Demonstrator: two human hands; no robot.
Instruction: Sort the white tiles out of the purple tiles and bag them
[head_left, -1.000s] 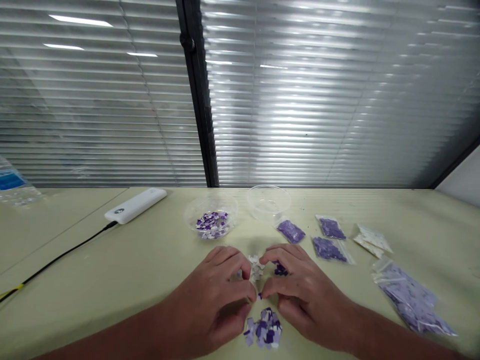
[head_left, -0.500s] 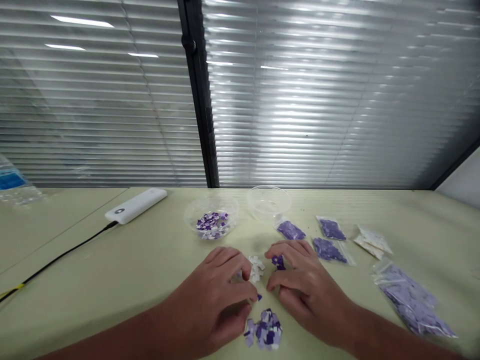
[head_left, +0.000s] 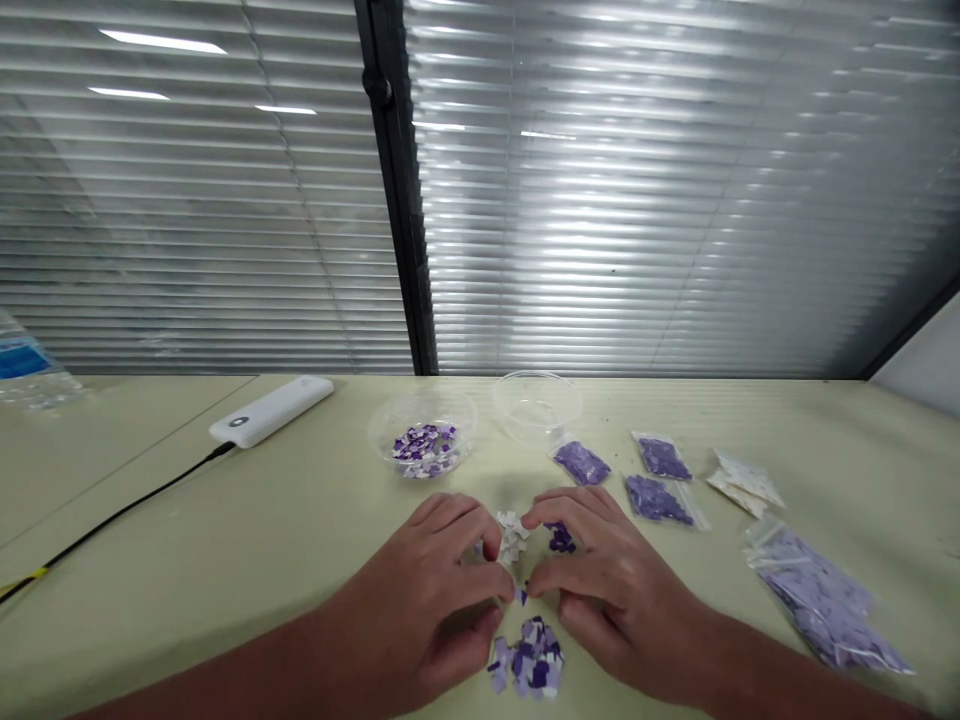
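Note:
My left hand (head_left: 446, 600) is closed, thumb and fingers curled, with a small purple piece (head_left: 522, 597) at its fingertips. Opposite it, my right hand (head_left: 619, 590) is curled in a pinch, its fingertips meeting the same spot, where a dark purple bit shows. Just in front lies a heap of mixed light and dark purple flat pieces (head_left: 536, 660). Between the hands and farther back is a small pile of white pieces (head_left: 513, 538). A pile of dark purple pieces (head_left: 561, 538) sits partly hidden behind my right fingers.
Behind the hands stand a clear bowl of mixed pieces (head_left: 427, 450) and a second clear bowl (head_left: 538, 405). Several bags of purple pieces (head_left: 817, 600) and a bag of white pieces (head_left: 745, 483) lie to the right. A white power bank (head_left: 274, 410) with a black cable is at left.
My right hand has moved slightly left, away from the dark purple pile, bringing its fingertips to the small piece at my left fingertips. My left hand has stayed nearly still.

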